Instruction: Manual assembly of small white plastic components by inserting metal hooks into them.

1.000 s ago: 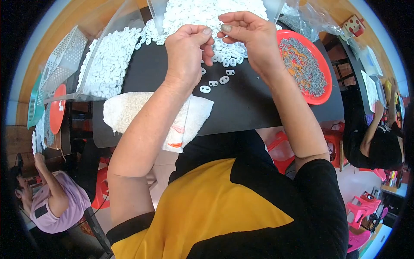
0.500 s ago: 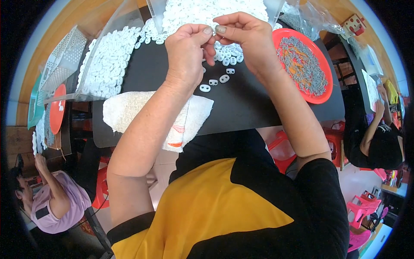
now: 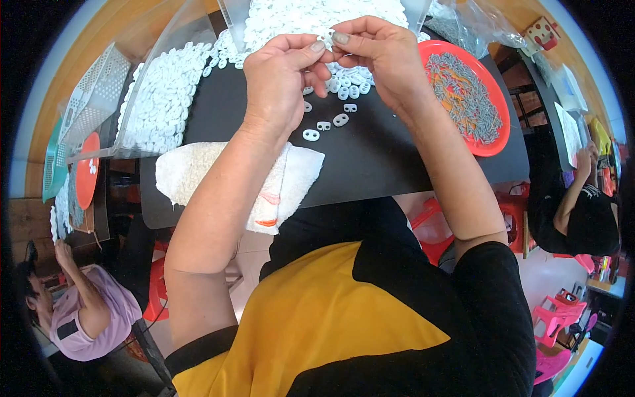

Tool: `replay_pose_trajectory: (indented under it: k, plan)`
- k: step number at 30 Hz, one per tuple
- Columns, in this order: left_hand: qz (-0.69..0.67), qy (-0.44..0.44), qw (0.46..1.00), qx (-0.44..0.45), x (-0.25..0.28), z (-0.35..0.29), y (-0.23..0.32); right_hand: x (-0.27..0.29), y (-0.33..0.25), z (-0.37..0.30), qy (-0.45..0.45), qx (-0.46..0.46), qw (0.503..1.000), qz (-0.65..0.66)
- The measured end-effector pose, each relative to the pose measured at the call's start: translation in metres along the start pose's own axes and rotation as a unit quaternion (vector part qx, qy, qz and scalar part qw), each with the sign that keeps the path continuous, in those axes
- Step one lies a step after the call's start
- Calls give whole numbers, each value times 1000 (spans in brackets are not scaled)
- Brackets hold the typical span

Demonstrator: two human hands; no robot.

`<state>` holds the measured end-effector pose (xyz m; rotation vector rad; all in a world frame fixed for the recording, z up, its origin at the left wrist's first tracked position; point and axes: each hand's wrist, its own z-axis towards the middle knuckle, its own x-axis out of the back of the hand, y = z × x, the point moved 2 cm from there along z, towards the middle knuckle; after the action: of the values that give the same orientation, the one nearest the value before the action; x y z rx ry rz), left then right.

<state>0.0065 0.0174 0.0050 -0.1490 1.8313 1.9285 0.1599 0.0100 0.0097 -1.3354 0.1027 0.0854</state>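
Observation:
My left hand [image 3: 274, 83] and my right hand [image 3: 393, 63] meet over the far part of the dark table, thumbs and forefingers closed in pinches. A small white oval plastic piece [image 3: 327, 36] shows between the fingertips, mostly covered by them. I cannot make out whether a second part is held with it. Below the hands lie several loose white two-holed pieces, among them a nearer oval one [image 3: 311, 135] and another [image 3: 340, 120]. Close behind the fingers is a clear bin [image 3: 228, 20] heaped with white pieces. Under my left forearm lies a cream towel [image 3: 188, 169].
Right of my right hand sits a red plate [image 3: 504, 126] of small grey screw-like pieces, with a clear plastic bag [image 3: 473, 30] behind it. A tilted clear bin [image 3: 149, 73] spills white pieces at left. Co-workers sit at far left [image 3: 99, 311] and far right [image 3: 582, 218].
Both hands stay together at the same place, still pinching. My left hand has shifted slightly left, its lower fingers a little looser. The loose pieces lie as before.

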Motion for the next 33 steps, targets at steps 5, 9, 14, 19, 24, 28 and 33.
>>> replay_pose_trajectory:
  k: [5, 9, 14, 19, 24, 28, 33]
  plan:
    - [0, 3, 1000, 2, 2, 0, -1, 0, 0, 0, -7, -18, 1000, -19]
    - [4, 0, 1000, 5, 3, 1, -1, 0, -1, -1, -9, -39, 999, -35]
    - [30, 2, 999, 13, 5, 1, -2, -3, -1, -2, -12, -34, 997, -64]
    - [30, 0, 999, 24, 4, 2, -2, -3, -1, -3, -20, -43, 996, -70]
    - [38, -4, 999, 32, 4, 0, -3, -1, 1, -3, -42, -42, 995, -82]
    - [42, 14, 998, 44, 4, -1, -4, -5, 4, -4, -56, -33, 994, -88]
    - [11, 23, 999, 39, 3, 0, -4, -6, 2, -6, -35, -28, 997, -68]
